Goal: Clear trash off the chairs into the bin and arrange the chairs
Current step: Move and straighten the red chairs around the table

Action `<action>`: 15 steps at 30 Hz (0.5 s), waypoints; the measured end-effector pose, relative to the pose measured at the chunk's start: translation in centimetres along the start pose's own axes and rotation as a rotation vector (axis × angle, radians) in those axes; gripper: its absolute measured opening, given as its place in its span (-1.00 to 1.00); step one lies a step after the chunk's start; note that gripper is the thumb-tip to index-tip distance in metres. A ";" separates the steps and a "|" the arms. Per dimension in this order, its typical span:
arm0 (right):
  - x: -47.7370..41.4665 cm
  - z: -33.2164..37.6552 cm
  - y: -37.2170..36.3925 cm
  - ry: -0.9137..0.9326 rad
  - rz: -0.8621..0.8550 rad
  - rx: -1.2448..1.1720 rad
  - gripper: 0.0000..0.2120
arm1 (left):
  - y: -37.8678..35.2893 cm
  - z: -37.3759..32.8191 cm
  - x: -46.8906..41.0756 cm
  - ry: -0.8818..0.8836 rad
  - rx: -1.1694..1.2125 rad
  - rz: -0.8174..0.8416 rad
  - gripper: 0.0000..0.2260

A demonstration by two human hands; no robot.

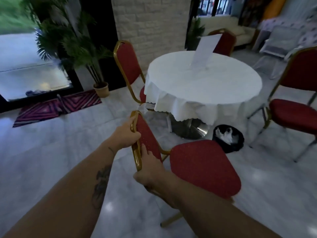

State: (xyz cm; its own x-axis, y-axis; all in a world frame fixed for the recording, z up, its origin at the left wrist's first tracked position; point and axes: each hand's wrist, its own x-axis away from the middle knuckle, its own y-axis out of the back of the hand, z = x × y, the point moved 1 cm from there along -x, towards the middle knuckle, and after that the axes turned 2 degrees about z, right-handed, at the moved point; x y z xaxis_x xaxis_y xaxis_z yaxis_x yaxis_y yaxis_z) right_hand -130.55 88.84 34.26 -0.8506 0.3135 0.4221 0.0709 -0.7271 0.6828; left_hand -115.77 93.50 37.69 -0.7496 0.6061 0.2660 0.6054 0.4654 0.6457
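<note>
A red chair point(204, 167) with a gold frame is right in front of me, tilted, its seat bare. My left hand point(126, 134) grips the top of its backrest frame. Lower down, my right hand point(151, 170) holds the same backrest at its side edge. A black bin point(239, 146) sits on the floor beside the table base, with crumpled white trash point(225, 134) inside. Three more red chairs stand around the table: one at the left point(127, 66), one behind point(223, 42), one at the right point(295, 110).
A round table with a white cloth point(204, 83) carries an upright white card point(205, 50). A potted palm point(101, 88) and a striped rug point(56, 107) lie at the left by a glass door. Marble floor spreads around me.
</note>
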 end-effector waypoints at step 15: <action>3.5 -7.0 6.6 0.030 0.066 0.044 -0.13 | -4.3 -2.0 0.8 -0.059 -0.593 -0.002 -0.41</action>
State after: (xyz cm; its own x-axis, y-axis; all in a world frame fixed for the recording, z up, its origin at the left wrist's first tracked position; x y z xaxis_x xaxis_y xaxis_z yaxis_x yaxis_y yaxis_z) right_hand -136.70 80.86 36.14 -0.8586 0.2471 0.4491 0.1490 -0.7180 0.6799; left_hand -119.53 90.69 36.52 -0.7243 0.6481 0.2353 0.3387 0.0373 0.9402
